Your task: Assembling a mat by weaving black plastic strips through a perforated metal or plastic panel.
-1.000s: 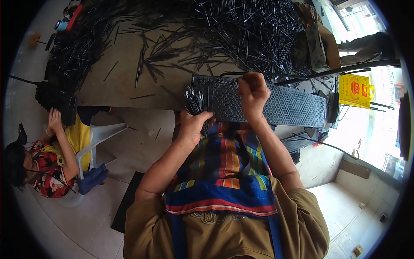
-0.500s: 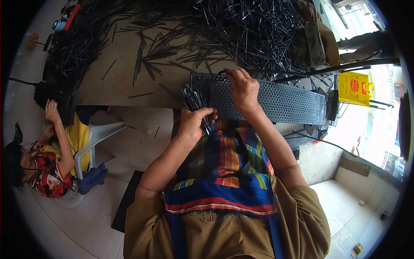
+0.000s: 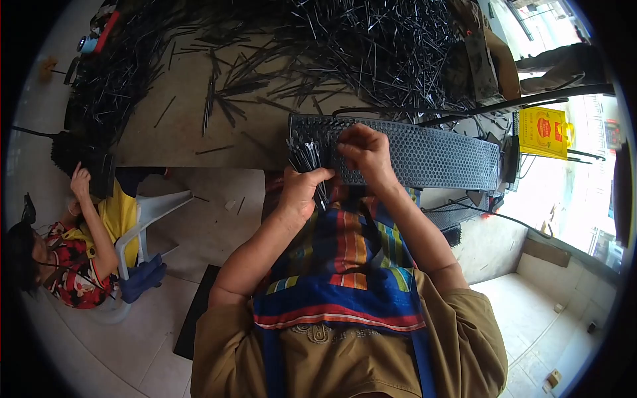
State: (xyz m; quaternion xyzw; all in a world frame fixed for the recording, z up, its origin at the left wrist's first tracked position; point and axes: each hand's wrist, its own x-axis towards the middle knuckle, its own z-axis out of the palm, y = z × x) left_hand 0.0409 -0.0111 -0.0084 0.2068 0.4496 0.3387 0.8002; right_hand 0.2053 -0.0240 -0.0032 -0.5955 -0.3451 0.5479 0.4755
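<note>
While a bundle of thin black strips (image 3: 306,158), gripped in the closed left hand (image 3: 300,194) near the table's (image 3: 176,139) front edge, points away from the body, the half-curled right hand (image 3: 365,158) is at the crosswise perforated panel (image 3: 438,159), its hold unclear; loose strips (image 3: 391,60) heap beyond, above tiled floor (image 3: 149,335).
</note>
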